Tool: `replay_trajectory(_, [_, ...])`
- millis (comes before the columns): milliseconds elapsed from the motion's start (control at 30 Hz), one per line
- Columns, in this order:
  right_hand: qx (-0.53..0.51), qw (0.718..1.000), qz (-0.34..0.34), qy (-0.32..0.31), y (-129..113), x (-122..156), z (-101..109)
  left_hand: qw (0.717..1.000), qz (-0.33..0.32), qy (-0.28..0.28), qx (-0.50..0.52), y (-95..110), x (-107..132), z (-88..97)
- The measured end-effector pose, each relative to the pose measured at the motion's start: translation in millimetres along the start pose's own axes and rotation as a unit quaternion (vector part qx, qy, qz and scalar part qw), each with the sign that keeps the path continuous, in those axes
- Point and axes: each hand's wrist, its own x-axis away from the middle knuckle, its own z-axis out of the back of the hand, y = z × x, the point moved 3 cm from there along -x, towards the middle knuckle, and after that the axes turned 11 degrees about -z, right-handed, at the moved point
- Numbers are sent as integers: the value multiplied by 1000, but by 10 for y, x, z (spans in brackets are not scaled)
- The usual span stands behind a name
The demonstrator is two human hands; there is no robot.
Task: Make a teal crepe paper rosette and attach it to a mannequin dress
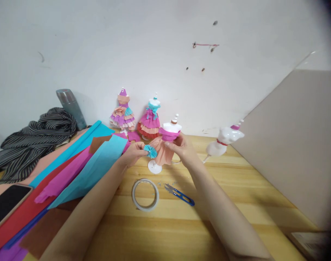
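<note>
My left hand pinches a small pleated blue paper rosette at its left edge. The rosette is held in front of the peach paper skirt of a miniature dress form. My right hand is closed around the form's waist from the right, with the thumb in front. A magenta paper band wraps the white bust. The form leans slightly to the right, its round white base showing below the skirt. Nearer me lie a roll of tape and blue-handled thread snips.
Two dressed mini forms stand by the wall. An undressed white form tilts at the right. Coloured crepe paper, a phone, a striped cloth and a grey bottle fill the left side.
</note>
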Motion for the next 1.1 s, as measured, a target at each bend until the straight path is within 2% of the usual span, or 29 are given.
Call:
replay_trajectory(367, [-6, 1000, -3, 22, 74, -24, -23, 1000, -18, 15, 12, 26, 33, -47])
replay_trajectory(567, [-7, 1000, -8, 16, 44, -13, -33, 999, 4, 26, 46, 15, 77, -86])
replay_trajectory(833, [-5, 1000, -11, 22, 44, -4, -52, 995, 5, -18, 100, -3, 111, -85])
replay_trajectory(1100, [-10, 1000, -13, 18, 46, -2, -54, 995, 4, 17, 94, -54, 119, -125])
